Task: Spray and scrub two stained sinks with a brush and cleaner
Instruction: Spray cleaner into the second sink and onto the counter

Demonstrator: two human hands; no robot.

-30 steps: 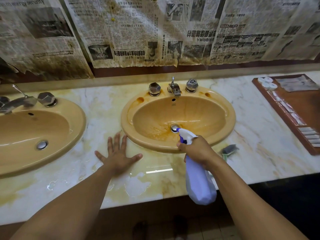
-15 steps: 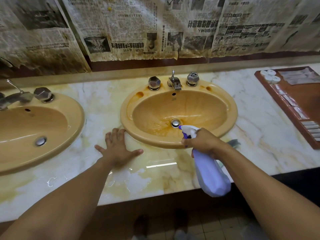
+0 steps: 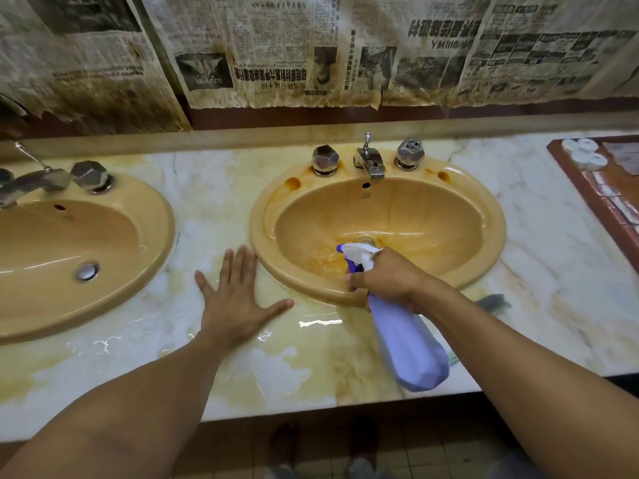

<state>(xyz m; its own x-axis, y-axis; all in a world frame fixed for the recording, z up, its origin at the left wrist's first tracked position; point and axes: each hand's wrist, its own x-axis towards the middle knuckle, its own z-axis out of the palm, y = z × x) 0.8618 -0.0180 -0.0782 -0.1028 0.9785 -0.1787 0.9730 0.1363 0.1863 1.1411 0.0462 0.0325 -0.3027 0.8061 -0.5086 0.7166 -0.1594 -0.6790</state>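
Two tan oval sinks sit in a marble counter [image 3: 214, 209]. The right sink [image 3: 484, 257] has orange stains and foamy wet patches near its drain. My right hand [image 3: 390, 278] grips a pale purple spray bottle [image 3: 411, 347] by its neck, with the white nozzle pointing left over the bowl's front. My left hand [image 3: 235, 299] rests flat, fingers spread, on the counter between the sinks. The left sink [image 3: 152, 243] is partly cut off by the frame edge. The dark scrub brush [image 3: 492, 301] lies on the counter behind my right forearm, mostly hidden.
Each sink has a chrome faucet [image 3: 369, 160] and knobs at its back. Stained newspaper [image 3: 276, 50] covers the wall. A brown tray [image 3: 601, 202] with white round items and packets sits at the far right. The counter surface is wet and yellow-stained.
The right hand has tilted the spray bottle and swung its nozzle to the left over the bowl's front. Foamy spray now shows near the drain. The left hand stays flat on the counter.
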